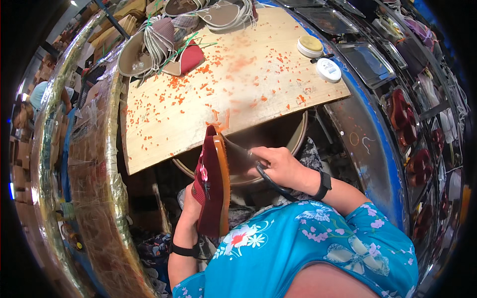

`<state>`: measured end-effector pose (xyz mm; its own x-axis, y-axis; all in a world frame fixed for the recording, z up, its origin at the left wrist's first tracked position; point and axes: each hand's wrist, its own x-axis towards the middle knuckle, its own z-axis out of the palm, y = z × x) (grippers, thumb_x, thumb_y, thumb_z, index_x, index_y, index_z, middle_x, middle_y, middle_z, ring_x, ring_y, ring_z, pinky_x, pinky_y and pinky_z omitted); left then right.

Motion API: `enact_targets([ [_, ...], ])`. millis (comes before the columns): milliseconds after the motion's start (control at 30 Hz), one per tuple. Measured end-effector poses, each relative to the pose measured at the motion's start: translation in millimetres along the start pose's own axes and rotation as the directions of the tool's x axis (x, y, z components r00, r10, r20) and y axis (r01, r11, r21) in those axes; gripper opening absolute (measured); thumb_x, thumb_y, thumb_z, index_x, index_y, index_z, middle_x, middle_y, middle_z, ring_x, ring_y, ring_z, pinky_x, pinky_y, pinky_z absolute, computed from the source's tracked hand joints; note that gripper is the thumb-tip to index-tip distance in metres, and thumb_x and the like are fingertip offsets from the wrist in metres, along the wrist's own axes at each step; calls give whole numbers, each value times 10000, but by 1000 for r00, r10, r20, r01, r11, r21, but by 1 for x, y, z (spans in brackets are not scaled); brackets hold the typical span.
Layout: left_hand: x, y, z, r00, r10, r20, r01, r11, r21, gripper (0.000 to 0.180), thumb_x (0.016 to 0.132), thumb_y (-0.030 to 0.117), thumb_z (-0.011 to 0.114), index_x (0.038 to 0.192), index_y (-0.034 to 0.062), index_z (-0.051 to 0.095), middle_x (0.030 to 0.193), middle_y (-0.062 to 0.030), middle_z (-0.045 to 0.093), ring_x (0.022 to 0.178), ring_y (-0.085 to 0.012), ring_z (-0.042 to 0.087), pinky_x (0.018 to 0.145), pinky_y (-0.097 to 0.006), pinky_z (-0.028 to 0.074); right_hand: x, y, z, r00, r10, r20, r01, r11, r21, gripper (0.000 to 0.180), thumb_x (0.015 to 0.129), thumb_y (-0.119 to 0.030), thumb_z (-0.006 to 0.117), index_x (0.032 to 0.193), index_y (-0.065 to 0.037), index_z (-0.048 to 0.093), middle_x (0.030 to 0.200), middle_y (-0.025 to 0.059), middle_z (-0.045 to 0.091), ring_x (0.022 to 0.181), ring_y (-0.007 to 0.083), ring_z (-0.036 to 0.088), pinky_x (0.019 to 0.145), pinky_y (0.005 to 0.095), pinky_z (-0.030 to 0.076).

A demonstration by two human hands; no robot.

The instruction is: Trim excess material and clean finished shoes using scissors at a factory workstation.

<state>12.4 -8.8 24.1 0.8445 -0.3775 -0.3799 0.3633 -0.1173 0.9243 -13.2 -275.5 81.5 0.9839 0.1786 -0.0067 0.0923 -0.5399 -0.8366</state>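
My left hand (189, 202) is closed round a dark red shoe (210, 191), partly hidden behind it. The shoe stands on end, with a pink flower on its upper and an orange-brown sole edge turned to the right. In my right hand (283, 166) is a dark-bladed tool with a black looped handle (273, 184); whether it is a pair of scissors is unclear. Its blurred blade reaches the sole edge near the shoe's upper end. Orange strips (217, 119) lie against that end, at the table's edge.
Orange scraps litter the wooden table (174, 131). Bundled shoe uppers (159, 39) and a red piece (191, 58) lie at its far left. A round tin (310, 45) and white lid (329, 70) sit far right. Shoes (401, 114) fill a rack on the right.
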Motion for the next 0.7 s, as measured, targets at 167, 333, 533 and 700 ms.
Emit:
enact_targets([
  [167,-18,39,15,947,-316,-53,217,756,-618,386,952,343,452,1173,41,546,1009,-86,632,874,-174,621,755,-331,518,-10,14,0,996,-33,87,40,997,-72,427,709,-291,732,1036,-60,583,851,146,618,812,340,601,700,394,498],
  [333,-5,26,14,983,-6,-184,-140,626,-767,521,944,455,410,1307,81,430,1200,-84,546,1047,-221,561,908,-375,466,-16,7,-5,965,-29,262,82,978,-191,492,686,-320,741,1090,-97,569,931,133,601,931,321,574,791,410,472],
  [533,-7,21,24,984,61,-168,-172,583,-794,527,943,463,409,1312,87,425,1201,-82,542,1050,-223,557,914,-377,463,-9,8,8,959,-136,248,218,912,-347,521,689,-342,741,1109,-92,560,820,86,582,790,280,600,670,389,491],
  [700,-10,18,23,986,57,-158,-162,569,-806,498,944,444,419,1286,84,448,1154,-81,559,1012,-213,567,882,-368,473,-16,14,16,952,-92,292,197,914,-355,458,722,-327,726,1082,-87,575,775,107,596,756,288,612,642,392,497],
])
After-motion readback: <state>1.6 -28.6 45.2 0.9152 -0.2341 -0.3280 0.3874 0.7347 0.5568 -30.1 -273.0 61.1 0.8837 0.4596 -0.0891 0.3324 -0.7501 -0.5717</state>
